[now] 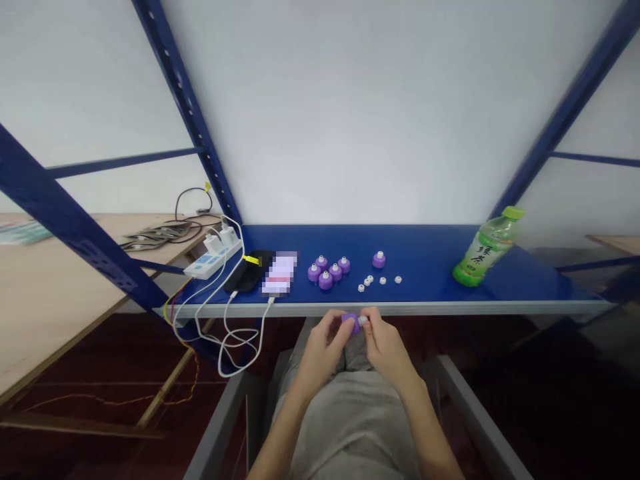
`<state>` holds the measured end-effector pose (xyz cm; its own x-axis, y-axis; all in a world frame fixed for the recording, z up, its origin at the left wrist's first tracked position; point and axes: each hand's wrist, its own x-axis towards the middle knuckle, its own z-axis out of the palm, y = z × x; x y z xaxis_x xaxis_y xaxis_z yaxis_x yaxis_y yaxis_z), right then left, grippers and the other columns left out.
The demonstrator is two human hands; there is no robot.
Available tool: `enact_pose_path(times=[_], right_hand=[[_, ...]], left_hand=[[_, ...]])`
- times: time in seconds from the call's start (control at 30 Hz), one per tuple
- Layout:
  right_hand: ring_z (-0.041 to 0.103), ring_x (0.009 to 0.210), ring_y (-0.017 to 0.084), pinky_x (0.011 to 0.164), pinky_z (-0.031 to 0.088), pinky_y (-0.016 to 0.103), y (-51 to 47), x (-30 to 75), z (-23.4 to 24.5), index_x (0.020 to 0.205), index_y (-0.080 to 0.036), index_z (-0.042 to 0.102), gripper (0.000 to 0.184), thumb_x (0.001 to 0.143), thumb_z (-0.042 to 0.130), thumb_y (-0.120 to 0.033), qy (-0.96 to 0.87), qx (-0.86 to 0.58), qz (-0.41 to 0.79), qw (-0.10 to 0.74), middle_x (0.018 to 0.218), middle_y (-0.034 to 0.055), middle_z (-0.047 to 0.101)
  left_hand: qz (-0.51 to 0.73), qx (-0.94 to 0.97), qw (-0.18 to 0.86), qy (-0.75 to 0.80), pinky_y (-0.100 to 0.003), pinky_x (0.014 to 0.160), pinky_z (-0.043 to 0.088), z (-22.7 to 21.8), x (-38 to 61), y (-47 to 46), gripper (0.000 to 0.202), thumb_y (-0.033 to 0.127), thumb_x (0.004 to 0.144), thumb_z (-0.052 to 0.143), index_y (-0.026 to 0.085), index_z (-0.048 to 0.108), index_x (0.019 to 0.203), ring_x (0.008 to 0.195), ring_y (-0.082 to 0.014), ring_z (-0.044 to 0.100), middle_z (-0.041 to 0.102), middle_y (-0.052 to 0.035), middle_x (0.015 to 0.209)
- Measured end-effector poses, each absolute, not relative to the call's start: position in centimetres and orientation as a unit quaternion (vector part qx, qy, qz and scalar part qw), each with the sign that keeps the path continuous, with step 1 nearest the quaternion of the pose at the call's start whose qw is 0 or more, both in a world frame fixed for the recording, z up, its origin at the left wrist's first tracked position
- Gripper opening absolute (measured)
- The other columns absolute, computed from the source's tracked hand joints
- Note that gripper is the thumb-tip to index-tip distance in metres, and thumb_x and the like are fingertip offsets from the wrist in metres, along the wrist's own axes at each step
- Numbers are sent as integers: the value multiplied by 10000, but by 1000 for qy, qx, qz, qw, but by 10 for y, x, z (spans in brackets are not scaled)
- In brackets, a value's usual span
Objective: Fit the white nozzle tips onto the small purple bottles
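The left hand (320,347) is gripping a purple cap (351,322); the right hand (389,345) is pinching a white piece (363,321). A loosening grip could be dropping either beside the worktop (430,250).

Along the left edge of the worktop (430,263) lies a power strip (201,268); right of it come 2 devices (246,279) side by side, then 5 clustered caps (325,282), then 1 lone cap (379,262) with 5 small pieces (383,281) before it; a bottle (486,250) stands near the right end
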<state>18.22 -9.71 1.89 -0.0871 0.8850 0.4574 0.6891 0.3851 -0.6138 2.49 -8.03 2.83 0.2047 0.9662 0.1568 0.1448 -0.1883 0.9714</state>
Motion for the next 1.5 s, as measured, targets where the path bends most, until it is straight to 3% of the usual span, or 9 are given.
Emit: enact_pose_path(times=[0.17, 0.33, 0.53, 0.73, 0.97, 1.27, 1.5], right_hand=[[651, 615, 208, 590, 432, 265, -93, 189, 16, 1006, -205, 535, 276, 1026, 265, -262, -728, -544, 102, 406, 715, 31, 644], [636, 622, 185, 598, 446, 255, -95, 190, 18, 1013, -209, 552, 284, 1039, 274, -267, -729, -531, 111, 419, 735, 25, 643], [674, 782, 192, 720, 494, 278, -101, 183, 24, 1054, -210, 572, 242, 1051, 343, -289, -733, -490, 102, 461, 910, 72, 697], [656, 908, 193, 821, 500, 291, -104, 173, 27, 1057, -222, 596, 210, 1028, 387, -224, -730, -439, 132, 506, 975, 74, 685], [607, 713, 158, 703, 478, 265, -106, 179, 29, 1011, -211, 569, 118, 996, 477, -283, -688, -453, 227, 519, 818, 17, 627], [589, 717, 161, 665, 470, 258, -101, 182, 23, 1017, -220, 572, 147, 985, 496, -342, -644, -444, 282, 556, 830, 14, 612], [590, 691, 152, 639, 460, 247, -102, 179, 22, 967, -224, 578, 151, 992, 495, -347, -632, -452, 265, 571, 781, 0, 606]], left_hand=[[448, 697, 374, 416, -342, 915, 517, 29, 27, -83, 313, 382, 862, 650, 204, 626, 1118, 987, -215, 674, 724, -66, 1067], [483, 713, 286, 420, -358, 904, 529, 27, 30, -87, 293, 346, 845, 662, 200, 626, 1096, 971, -230, 685, 725, -85, 1042], [469, 655, 439, 399, -322, 850, 539, 36, 22, -87, 351, 427, 956, 506, 201, 616, 1202, 904, -194, 669, 722, -62, 1016], [477, 612, 490, 398, -246, 659, 484, 38, 20, -84, 348, 493, 939, 530, 175, 647, 1019, 677, -137, 554, 609, 4, 745], [479, 568, 554, 376, -286, 795, 514, 32, 24, -87, 418, 454, 880, 640, 226, 506, 1204, 822, -158, 630, 662, -15, 911], [517, 620, 478, 344, -331, 891, 519, 24, 21, -81, 379, 334, 769, 795, 202, 609, 1072, 964, -206, 657, 673, -54, 1028], [530, 618, 464, 349, -324, 860, 546, 27, 22, -80, 385, 326, 724, 838, 197, 643, 1030, 929, -204, 686, 709, -48, 991]])
